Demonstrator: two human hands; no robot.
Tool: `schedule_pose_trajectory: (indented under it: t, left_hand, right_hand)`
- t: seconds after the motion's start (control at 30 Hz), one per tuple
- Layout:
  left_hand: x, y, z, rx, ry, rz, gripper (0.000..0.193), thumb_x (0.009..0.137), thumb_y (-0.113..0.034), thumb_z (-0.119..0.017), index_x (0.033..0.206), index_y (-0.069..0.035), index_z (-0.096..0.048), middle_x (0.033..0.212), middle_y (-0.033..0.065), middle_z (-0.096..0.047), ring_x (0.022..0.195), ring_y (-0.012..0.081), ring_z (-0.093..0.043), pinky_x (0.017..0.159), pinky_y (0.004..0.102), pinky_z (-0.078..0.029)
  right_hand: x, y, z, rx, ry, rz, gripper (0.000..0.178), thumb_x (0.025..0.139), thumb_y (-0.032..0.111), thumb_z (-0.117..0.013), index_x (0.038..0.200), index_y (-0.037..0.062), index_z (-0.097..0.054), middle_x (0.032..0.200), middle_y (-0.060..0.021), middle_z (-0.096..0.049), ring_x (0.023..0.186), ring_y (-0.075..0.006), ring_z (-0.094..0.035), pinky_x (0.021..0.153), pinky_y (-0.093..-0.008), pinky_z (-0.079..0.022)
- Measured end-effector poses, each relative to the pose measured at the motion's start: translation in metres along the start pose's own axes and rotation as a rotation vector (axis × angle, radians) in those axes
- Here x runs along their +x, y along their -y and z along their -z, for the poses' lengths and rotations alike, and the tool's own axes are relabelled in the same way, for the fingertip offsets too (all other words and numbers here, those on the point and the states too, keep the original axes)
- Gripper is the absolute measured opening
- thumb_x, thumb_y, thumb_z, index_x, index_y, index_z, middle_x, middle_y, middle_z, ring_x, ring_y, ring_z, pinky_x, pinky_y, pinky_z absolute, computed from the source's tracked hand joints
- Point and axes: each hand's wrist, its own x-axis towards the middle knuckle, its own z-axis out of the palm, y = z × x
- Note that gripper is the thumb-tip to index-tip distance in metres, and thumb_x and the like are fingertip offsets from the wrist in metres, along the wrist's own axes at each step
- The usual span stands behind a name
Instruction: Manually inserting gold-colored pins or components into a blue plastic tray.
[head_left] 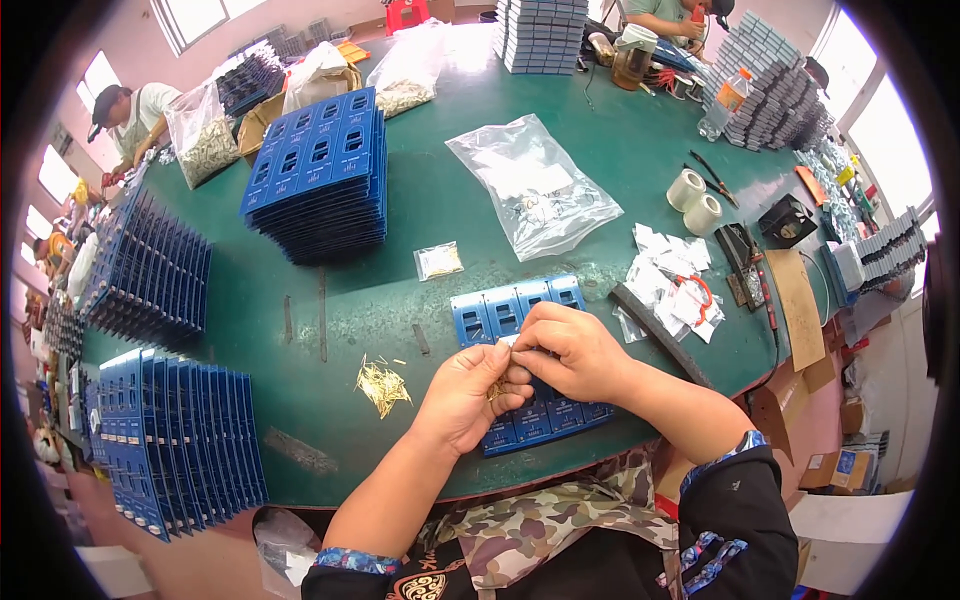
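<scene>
My left hand [468,398] is closed, with a few thin gold-coloured pins [497,389] showing between its curled fingers. Its thumb and index fingertips meet those of my right hand [572,352], which is pinched; a small whitish bit shows where they meet, too small to name. Below both hands a blue circuit board panel [535,428] with cut-out openings lies flat on the green table [370,310], its middle partly covered by them. To the left of my left hand lies a loose pile of gold-coloured pins [382,387].
Stacked blue panels [318,160] stand beyond and at the left [175,440]. A small bag of pins [439,261], a large clear bag [535,185], a dark bar [660,335], tape rolls [703,213] and a soldering iron [766,295] lie around. Other people work across the table.
</scene>
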Motion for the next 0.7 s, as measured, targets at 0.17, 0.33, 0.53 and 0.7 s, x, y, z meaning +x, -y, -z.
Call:
schedule_pose_trajectory:
  t: [0.17,0.33,0.53,0.7]
  left_hand:
    - [-0.001,0.0,0.001,0.016,-0.027,-0.001,0.025,0.095,-0.025,-0.056,0.096,-0.001,-0.062,0.081,0.0085,-0.067,0.07,0.0194,-0.067,0.06,0.0253,-0.056]
    - [-0.003,-0.002,-0.001,0.062,-0.083,-0.011,0.025,0.096,-0.024,-0.056,0.1,0.0,-0.059,0.085,0.0085,-0.065,0.073,0.017,-0.065,0.064,0.0254,-0.056]
    - [-0.003,-0.004,0.0,0.049,-0.063,-0.011,0.024,0.096,-0.023,-0.056,0.1,0.0,-0.059,0.085,0.0083,-0.065,0.073,0.0167,-0.066,0.064,0.0253,-0.057]
    - [-0.003,-0.005,0.0,0.043,-0.054,-0.013,0.024,0.096,-0.023,-0.056,0.099,0.0,-0.059,0.084,0.0082,-0.065,0.073,0.0166,-0.065,0.064,0.0253,-0.057]
  right_hand:
    - [0.002,-0.021,0.009,0.152,-0.167,-0.078,0.006,0.082,0.007,-0.064,0.081,0.0017,-0.061,0.078,-0.0082,-0.057,0.07,-0.0211,-0.057,0.064,-0.0319,-0.046]
    - [0.005,-0.057,0.022,0.009,-0.135,-0.363,0.013,0.082,0.014,-0.064,0.082,0.001,-0.063,0.08,-0.009,-0.058,0.07,-0.0207,-0.059,0.065,-0.0318,-0.047]
    - [0.009,-0.055,0.021,-0.187,0.005,-0.313,0.013,0.08,0.016,-0.064,0.08,0.0029,-0.065,0.081,-0.0106,-0.06,0.075,-0.0282,-0.061,0.069,-0.0362,-0.049]
    - [0.01,-0.052,0.021,-0.219,0.012,-0.317,0.012,0.079,0.016,-0.063,0.079,0.0038,-0.065,0.081,-0.0106,-0.06,0.076,-0.0296,-0.061,0.069,-0.038,-0.049]
